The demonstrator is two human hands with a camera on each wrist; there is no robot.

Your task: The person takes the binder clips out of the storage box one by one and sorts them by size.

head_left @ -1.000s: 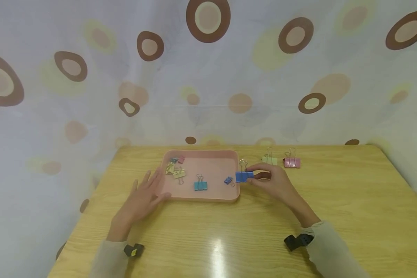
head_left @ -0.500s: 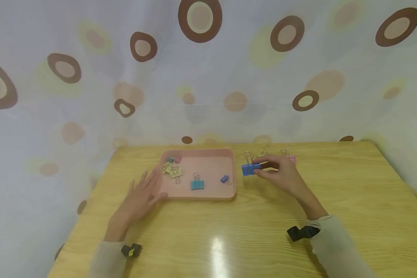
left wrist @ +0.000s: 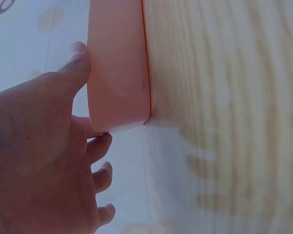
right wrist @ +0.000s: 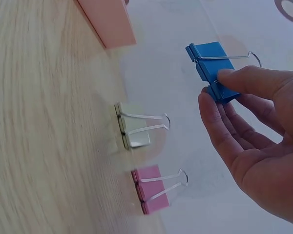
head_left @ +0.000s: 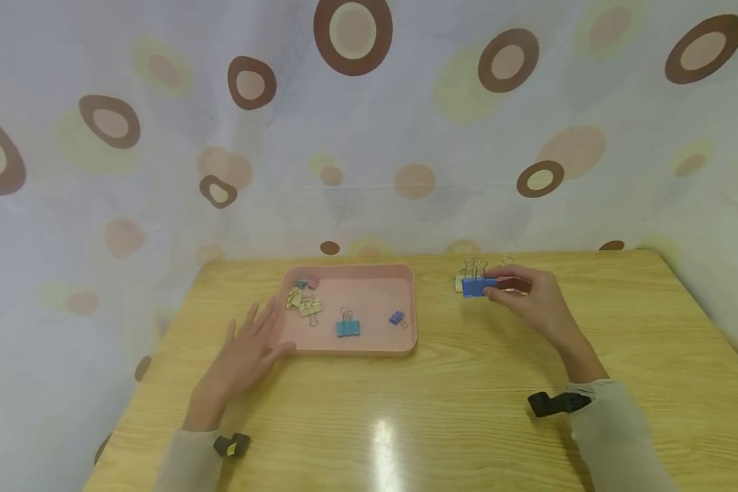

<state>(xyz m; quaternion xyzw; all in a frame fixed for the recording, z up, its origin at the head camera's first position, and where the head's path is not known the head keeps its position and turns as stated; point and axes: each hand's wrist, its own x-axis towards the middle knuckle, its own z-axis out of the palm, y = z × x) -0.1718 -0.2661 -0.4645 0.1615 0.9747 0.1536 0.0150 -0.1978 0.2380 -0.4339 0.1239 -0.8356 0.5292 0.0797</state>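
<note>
Blue clip pinched at its body between thumb and fingertips of the right hand, wire handles pointing away from the palm. Held off the table by the look of the right wrist view, well right of the tray and close to the green clip, with the pink clip standing next to that one. From the head view, sitting right in front of the green one, so hard to call whether touching or just near; pink one mostly hidden behind the hand there. Left hand lying flat with fingers spread, holding nothing, thumb resting against the tray's near left corner as if steadying it. Inside the tray: a teal clip, a tiny blue one and a small heap at the far left corner. Going by all that, looks like the carrying part of a move, mid-air over the row on the table, not set down yet. For a clean set-down, probably best to pick a free spot beside the green clip, keep the body level, lower till flat on the wood, then ease the pinch off without knocking the neighbours.
</note>
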